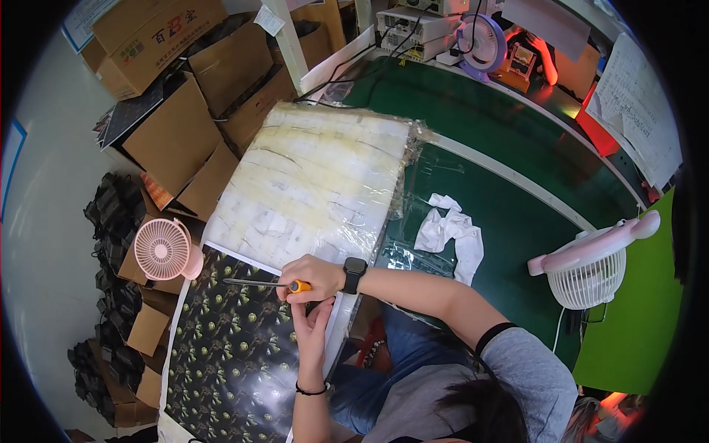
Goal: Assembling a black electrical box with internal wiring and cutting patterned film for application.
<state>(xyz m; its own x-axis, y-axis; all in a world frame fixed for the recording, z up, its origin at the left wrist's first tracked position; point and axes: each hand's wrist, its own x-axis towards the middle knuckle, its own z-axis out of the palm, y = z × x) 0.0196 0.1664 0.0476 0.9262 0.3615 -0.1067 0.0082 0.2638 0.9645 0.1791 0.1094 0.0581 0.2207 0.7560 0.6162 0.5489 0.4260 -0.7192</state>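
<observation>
My right hand, with a black watch on its wrist, is closed around the orange-yellow handle of a screwdriver. The long thin metal shaft points left over a dark sheet patterned with small green and gold shapes. Just below, my left hand comes up from the lower edge with its thumb and fingers drawn together near the right hand. What its fingertips hold, if anything, is too small to make out. Beyond both hands lies a white board wrapped in clear, yellowish, wrinkled film.
A pink fan stands left of the sheet, a pink-and-white fan at right. Crumpled white cloth lies on the green tabletop. Cardboard boxes and black items crowd the left. Another person's arm shows far right.
</observation>
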